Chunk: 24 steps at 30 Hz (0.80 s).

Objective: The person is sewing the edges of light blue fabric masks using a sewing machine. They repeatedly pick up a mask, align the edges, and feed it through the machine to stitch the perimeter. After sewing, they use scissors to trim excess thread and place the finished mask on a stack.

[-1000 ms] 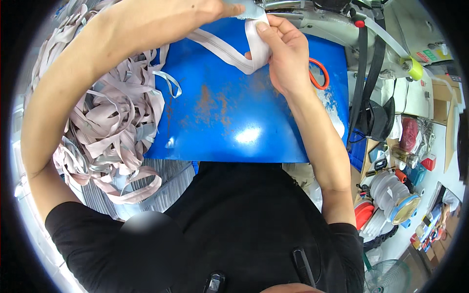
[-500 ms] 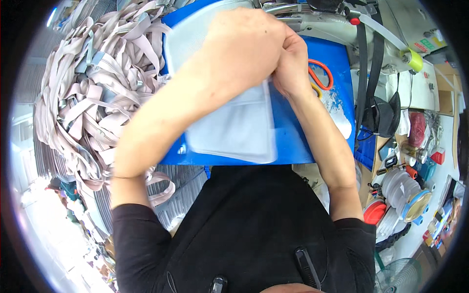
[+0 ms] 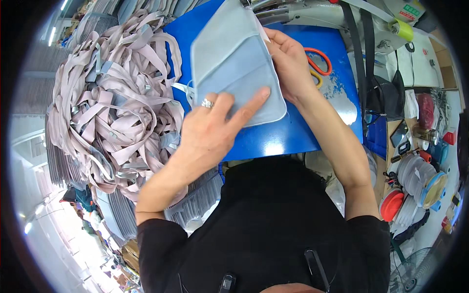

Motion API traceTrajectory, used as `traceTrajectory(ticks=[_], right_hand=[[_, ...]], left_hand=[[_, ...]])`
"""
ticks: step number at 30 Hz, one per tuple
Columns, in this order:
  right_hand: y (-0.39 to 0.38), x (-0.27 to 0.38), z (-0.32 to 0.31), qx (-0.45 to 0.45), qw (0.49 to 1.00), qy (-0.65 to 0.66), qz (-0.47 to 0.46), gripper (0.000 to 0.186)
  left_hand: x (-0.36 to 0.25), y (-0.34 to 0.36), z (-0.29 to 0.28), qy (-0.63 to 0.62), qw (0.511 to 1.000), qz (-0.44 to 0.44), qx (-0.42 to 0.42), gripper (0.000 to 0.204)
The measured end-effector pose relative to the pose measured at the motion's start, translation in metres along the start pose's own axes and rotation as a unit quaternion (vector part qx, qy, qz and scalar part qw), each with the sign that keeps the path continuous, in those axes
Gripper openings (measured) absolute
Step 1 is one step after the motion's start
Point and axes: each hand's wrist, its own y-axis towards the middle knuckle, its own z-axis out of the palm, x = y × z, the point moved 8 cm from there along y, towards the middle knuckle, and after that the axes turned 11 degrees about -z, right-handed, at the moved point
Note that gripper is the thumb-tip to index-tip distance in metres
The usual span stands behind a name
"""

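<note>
A pale grey-blue fabric piece (image 3: 234, 63), flat with rounded corners and a pocket-like overlap across it, lies tilted above the blue work surface. Along its right edge my right hand (image 3: 290, 63) grips it, partly hidden behind that edge. My left hand (image 3: 212, 127), wearing a ring, rests on the lower part of the piece with its index finger stretched toward the right. The far end of the fabric is beside the metal arm of a sewing machine (image 3: 312, 13). A thin white strip (image 3: 181, 88) shows at the left of the piece.
A large heap of pinkish-grey straps (image 3: 112, 107) fills the left side, with stacked grey sheets (image 3: 195, 195) below. Scissors with orange and yellow handles (image 3: 320, 63) lie on the blue tabletop (image 3: 273, 141). Black straps (image 3: 359, 58) hang at the right, near cluttered tools and spools.
My left hand has drawn back from beside my right hand onto the lower part of the fabric. The piece has turned, its lower end swinging right and away from me.
</note>
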Motion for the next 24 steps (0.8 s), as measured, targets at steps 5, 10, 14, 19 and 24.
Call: traceTrajectory(ticks=[5, 10, 14, 19, 24], right_hand=[[-0.012, 0.009, 0.000, -0.005, 1.000, 0.001, -0.007, 0.032], [-0.004, 0.004, -0.005, 0.014, 0.999, -0.015, -0.040, 0.033], [0.005, 0.000, -0.005, 0.033, 0.999, -0.010, -0.026, 0.033], [0.022, -0.002, -0.002, 0.023, 0.997, -0.059, -0.048, 0.032], [0.035, -0.007, -0.008, 0.003, 0.997, -0.055, -0.057, 0.030]], left_hand=[[0.009, 0.028, -0.017, 0.064, 0.996, 0.037, 0.047, 0.072], [0.031, 0.053, -0.022, 0.090, 0.992, 0.061, 0.059, 0.081], [0.050, 0.074, -0.017, 0.118, 0.987, 0.094, 0.059, 0.084], [0.070, 0.098, -0.017, 0.136, 0.983, 0.118, 0.030, 0.076], [0.075, 0.127, -0.021, 0.213, 0.962, 0.144, 0.094, 0.048]])
